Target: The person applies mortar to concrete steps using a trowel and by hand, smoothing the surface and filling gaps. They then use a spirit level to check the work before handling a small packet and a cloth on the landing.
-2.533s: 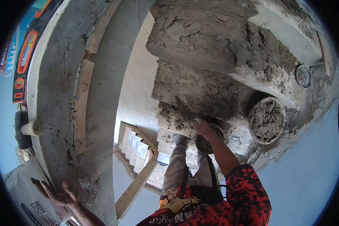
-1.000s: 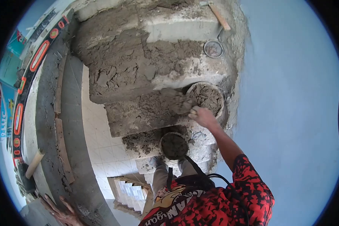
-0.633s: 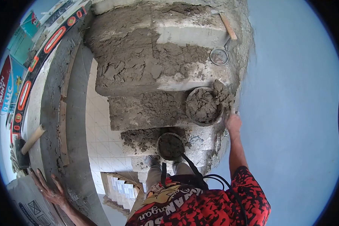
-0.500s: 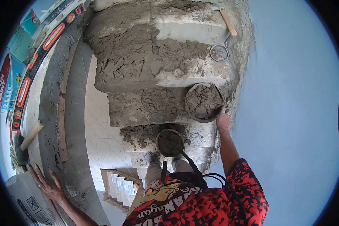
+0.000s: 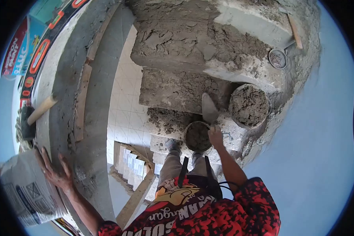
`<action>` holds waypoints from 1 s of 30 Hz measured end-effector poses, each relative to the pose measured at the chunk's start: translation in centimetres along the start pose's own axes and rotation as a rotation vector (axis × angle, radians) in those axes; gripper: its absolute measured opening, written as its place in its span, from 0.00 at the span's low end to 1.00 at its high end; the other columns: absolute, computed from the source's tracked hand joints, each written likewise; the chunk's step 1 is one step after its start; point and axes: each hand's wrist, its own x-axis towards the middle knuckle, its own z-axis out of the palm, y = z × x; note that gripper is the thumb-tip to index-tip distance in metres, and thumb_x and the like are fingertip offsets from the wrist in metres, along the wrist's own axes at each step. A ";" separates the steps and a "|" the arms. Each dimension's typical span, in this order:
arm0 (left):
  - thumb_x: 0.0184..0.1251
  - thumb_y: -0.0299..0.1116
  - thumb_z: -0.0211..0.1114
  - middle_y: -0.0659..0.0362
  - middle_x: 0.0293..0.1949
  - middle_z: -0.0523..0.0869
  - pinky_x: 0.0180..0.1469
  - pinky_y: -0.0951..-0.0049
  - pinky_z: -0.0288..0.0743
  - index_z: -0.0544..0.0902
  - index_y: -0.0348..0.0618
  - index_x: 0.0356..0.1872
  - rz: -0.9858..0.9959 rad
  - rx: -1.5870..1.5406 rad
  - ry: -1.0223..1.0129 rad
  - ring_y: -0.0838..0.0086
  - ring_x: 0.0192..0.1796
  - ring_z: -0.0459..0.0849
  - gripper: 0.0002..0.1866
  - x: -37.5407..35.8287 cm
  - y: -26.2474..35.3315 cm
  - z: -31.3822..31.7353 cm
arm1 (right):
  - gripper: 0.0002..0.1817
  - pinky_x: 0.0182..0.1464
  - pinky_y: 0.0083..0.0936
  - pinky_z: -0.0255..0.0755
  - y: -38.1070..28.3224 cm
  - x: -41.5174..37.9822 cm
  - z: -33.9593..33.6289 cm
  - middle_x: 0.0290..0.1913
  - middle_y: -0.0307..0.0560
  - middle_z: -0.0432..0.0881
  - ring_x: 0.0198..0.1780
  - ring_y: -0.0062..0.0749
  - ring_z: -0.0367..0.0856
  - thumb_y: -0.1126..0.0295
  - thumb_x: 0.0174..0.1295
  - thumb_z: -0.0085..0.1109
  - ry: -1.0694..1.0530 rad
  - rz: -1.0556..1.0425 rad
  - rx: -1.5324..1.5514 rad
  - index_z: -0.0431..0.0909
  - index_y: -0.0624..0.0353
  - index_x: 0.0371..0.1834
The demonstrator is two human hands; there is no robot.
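My right hand (image 5: 215, 137) is closed around the handle of a trowel (image 5: 209, 108), whose pale grey blade points up the stairs over the mortar-covered step. Just left of this hand stands a smaller bucket (image 5: 198, 136) with mortar in it. Farther right, a larger bucket (image 5: 249, 106) is filled with lumpy mortar. My left hand (image 5: 58, 173) lies with fingers spread on the edge of the concrete side wall, beside a printed bag (image 5: 27, 188). Above it a mallet (image 5: 39, 114) with a wooden handle rests on the wall.
A long black and orange spirit level (image 5: 39, 57) lies along the wall top. Rough mortar coats the stair steps (image 5: 165, 88). Higher up are a small round container (image 5: 277, 59) and a wooden-handled tool (image 5: 295, 31). A blue wall (image 5: 303, 157) borders the right side.
My right hand has moved from the larger bucket's rim to beside the smaller bucket, and the trowel blade now shows plainly. The view has shifted; my left hand stays on the wall.
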 end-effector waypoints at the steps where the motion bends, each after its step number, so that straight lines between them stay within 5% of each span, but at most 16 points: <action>1: 0.64 0.42 0.55 0.42 0.60 0.68 0.56 0.55 0.67 0.69 0.43 0.59 -0.026 0.000 -0.020 0.48 0.60 0.69 0.24 -0.1 0.0 0.0 | 0.18 0.37 0.46 0.69 -0.6 -0.7 1.3 0.32 0.66 0.78 0.36 0.59 0.77 0.62 0.58 0.50 0.016 0.089 -0.009 0.73 0.68 0.44; 5: 0.65 0.44 0.55 0.39 0.60 0.67 0.56 0.55 0.67 0.68 0.39 0.59 -0.008 0.035 -0.042 0.46 0.60 0.69 0.26 -0.7 -1.0 0.6 | 0.18 0.37 0.45 0.69 6.5 -1.1 7.6 0.29 0.66 0.78 0.36 0.57 0.78 0.61 0.58 0.51 0.240 0.169 0.002 0.76 0.70 0.31; 6: 0.65 0.45 0.54 0.39 0.60 0.66 0.56 0.55 0.67 0.68 0.39 0.59 -0.015 0.051 -0.049 0.46 0.60 0.69 0.26 -1.0 -1.2 0.7 | 0.18 0.37 0.44 0.69 6.7 -0.9 7.0 0.28 0.65 0.77 0.37 0.56 0.78 0.61 0.58 0.50 0.096 0.315 -0.101 0.75 0.70 0.26; 10: 0.66 0.44 0.53 0.38 0.60 0.66 0.56 0.54 0.67 0.68 0.39 0.59 -0.041 0.087 -0.083 0.45 0.60 0.68 0.25 -1.4 -1.3 0.4 | 0.17 0.34 0.44 0.69 11.7 2.2 11.2 0.28 0.64 0.78 0.34 0.58 0.78 0.62 0.57 0.50 -0.001 0.207 -0.240 0.76 0.69 0.25; 12: 0.64 0.45 0.57 0.39 0.62 0.64 0.61 0.53 0.63 0.66 0.32 0.59 -0.062 -0.027 -0.104 0.48 0.64 0.64 0.30 -1.6 -1.7 0.3 | 0.16 0.32 0.44 0.69 9.7 3.3 13.0 0.29 0.64 0.79 0.33 0.59 0.78 0.63 0.56 0.51 -0.093 0.155 -0.321 0.76 0.68 0.26; 14: 0.65 0.44 0.56 0.38 0.61 0.64 0.61 0.52 0.63 0.65 0.32 0.59 -0.049 -0.074 -0.069 0.47 0.64 0.64 0.29 -2.5 -2.4 0.9 | 0.13 0.31 0.41 0.70 1.2 4.9 12.8 0.29 0.59 0.79 0.32 0.52 0.79 0.64 0.55 0.54 0.056 0.594 0.079 0.76 0.66 0.31; 15: 0.65 0.43 0.56 0.37 0.61 0.63 0.61 0.52 0.63 0.64 0.31 0.60 -0.045 -0.121 -0.036 0.47 0.64 0.63 0.29 -2.5 -2.3 1.2 | 0.14 0.34 0.37 0.70 3.6 6.2 16.9 0.30 0.52 0.77 0.33 0.41 0.77 0.65 0.55 0.56 0.115 0.830 0.373 0.73 0.65 0.39; 18: 0.66 0.39 0.54 0.36 0.61 0.63 0.61 0.53 0.64 0.63 0.31 0.60 -0.047 -0.007 -0.084 0.46 0.64 0.62 0.27 -1.5 -1.1 0.5 | 0.18 0.33 0.34 0.70 -2.9 7.1 16.8 0.33 0.48 0.72 0.32 0.31 0.74 0.67 0.56 0.56 0.328 0.910 0.716 0.67 0.63 0.48; 19: 0.62 0.45 0.59 0.38 0.65 0.55 0.61 0.47 0.62 0.62 0.34 0.62 0.034 -0.132 -0.046 0.43 0.65 0.60 0.33 0.1 -0.1 0.9 | 0.18 0.33 0.34 0.70 -3.1 7.3 17.0 0.33 0.48 0.72 0.32 0.31 0.74 0.67 0.56 0.56 0.323 0.911 0.717 0.67 0.63 0.48; 21: 0.62 0.44 0.59 0.38 0.64 0.55 0.60 0.47 0.63 0.62 0.34 0.61 0.017 -0.133 -0.053 0.43 0.64 0.61 0.33 0.0 0.1 0.7 | 0.30 0.45 0.39 0.69 -0.7 6.8 17.9 0.45 0.53 0.72 0.40 0.45 0.75 0.65 0.56 0.56 0.285 0.880 0.745 0.58 0.63 0.61; 25: 0.63 0.42 0.59 0.36 0.64 0.56 0.58 0.48 0.67 0.62 0.32 0.61 0.036 -0.112 -0.052 0.42 0.63 0.63 0.31 0.5 0.3 0.7 | 0.27 0.43 0.37 0.69 1.1 6.9 18.2 0.44 0.53 0.71 0.41 0.43 0.74 0.67 0.58 0.53 0.185 0.638 0.700 0.59 0.65 0.59; 27: 0.63 0.42 0.58 0.35 0.63 0.55 0.57 0.49 0.68 0.62 0.32 0.61 0.021 -0.151 -0.036 0.42 0.63 0.63 0.31 0.6 0.7 0.9 | 0.25 0.41 0.32 0.69 -3.7 10.2 16.7 0.44 0.53 0.71 0.42 0.40 0.73 0.69 0.59 0.52 0.080 0.864 0.910 0.60 0.66 0.58; 30: 0.64 0.41 0.58 0.33 0.63 0.55 0.55 0.51 0.71 0.61 0.30 0.61 0.023 -0.156 -0.038 0.41 0.63 0.62 0.31 0.7 0.8 1.0 | 0.23 0.41 0.33 0.71 -12.2 15.1 14.7 0.44 0.54 0.72 0.41 0.38 0.74 0.69 0.61 0.51 0.134 1.021 0.800 0.60 0.65 0.58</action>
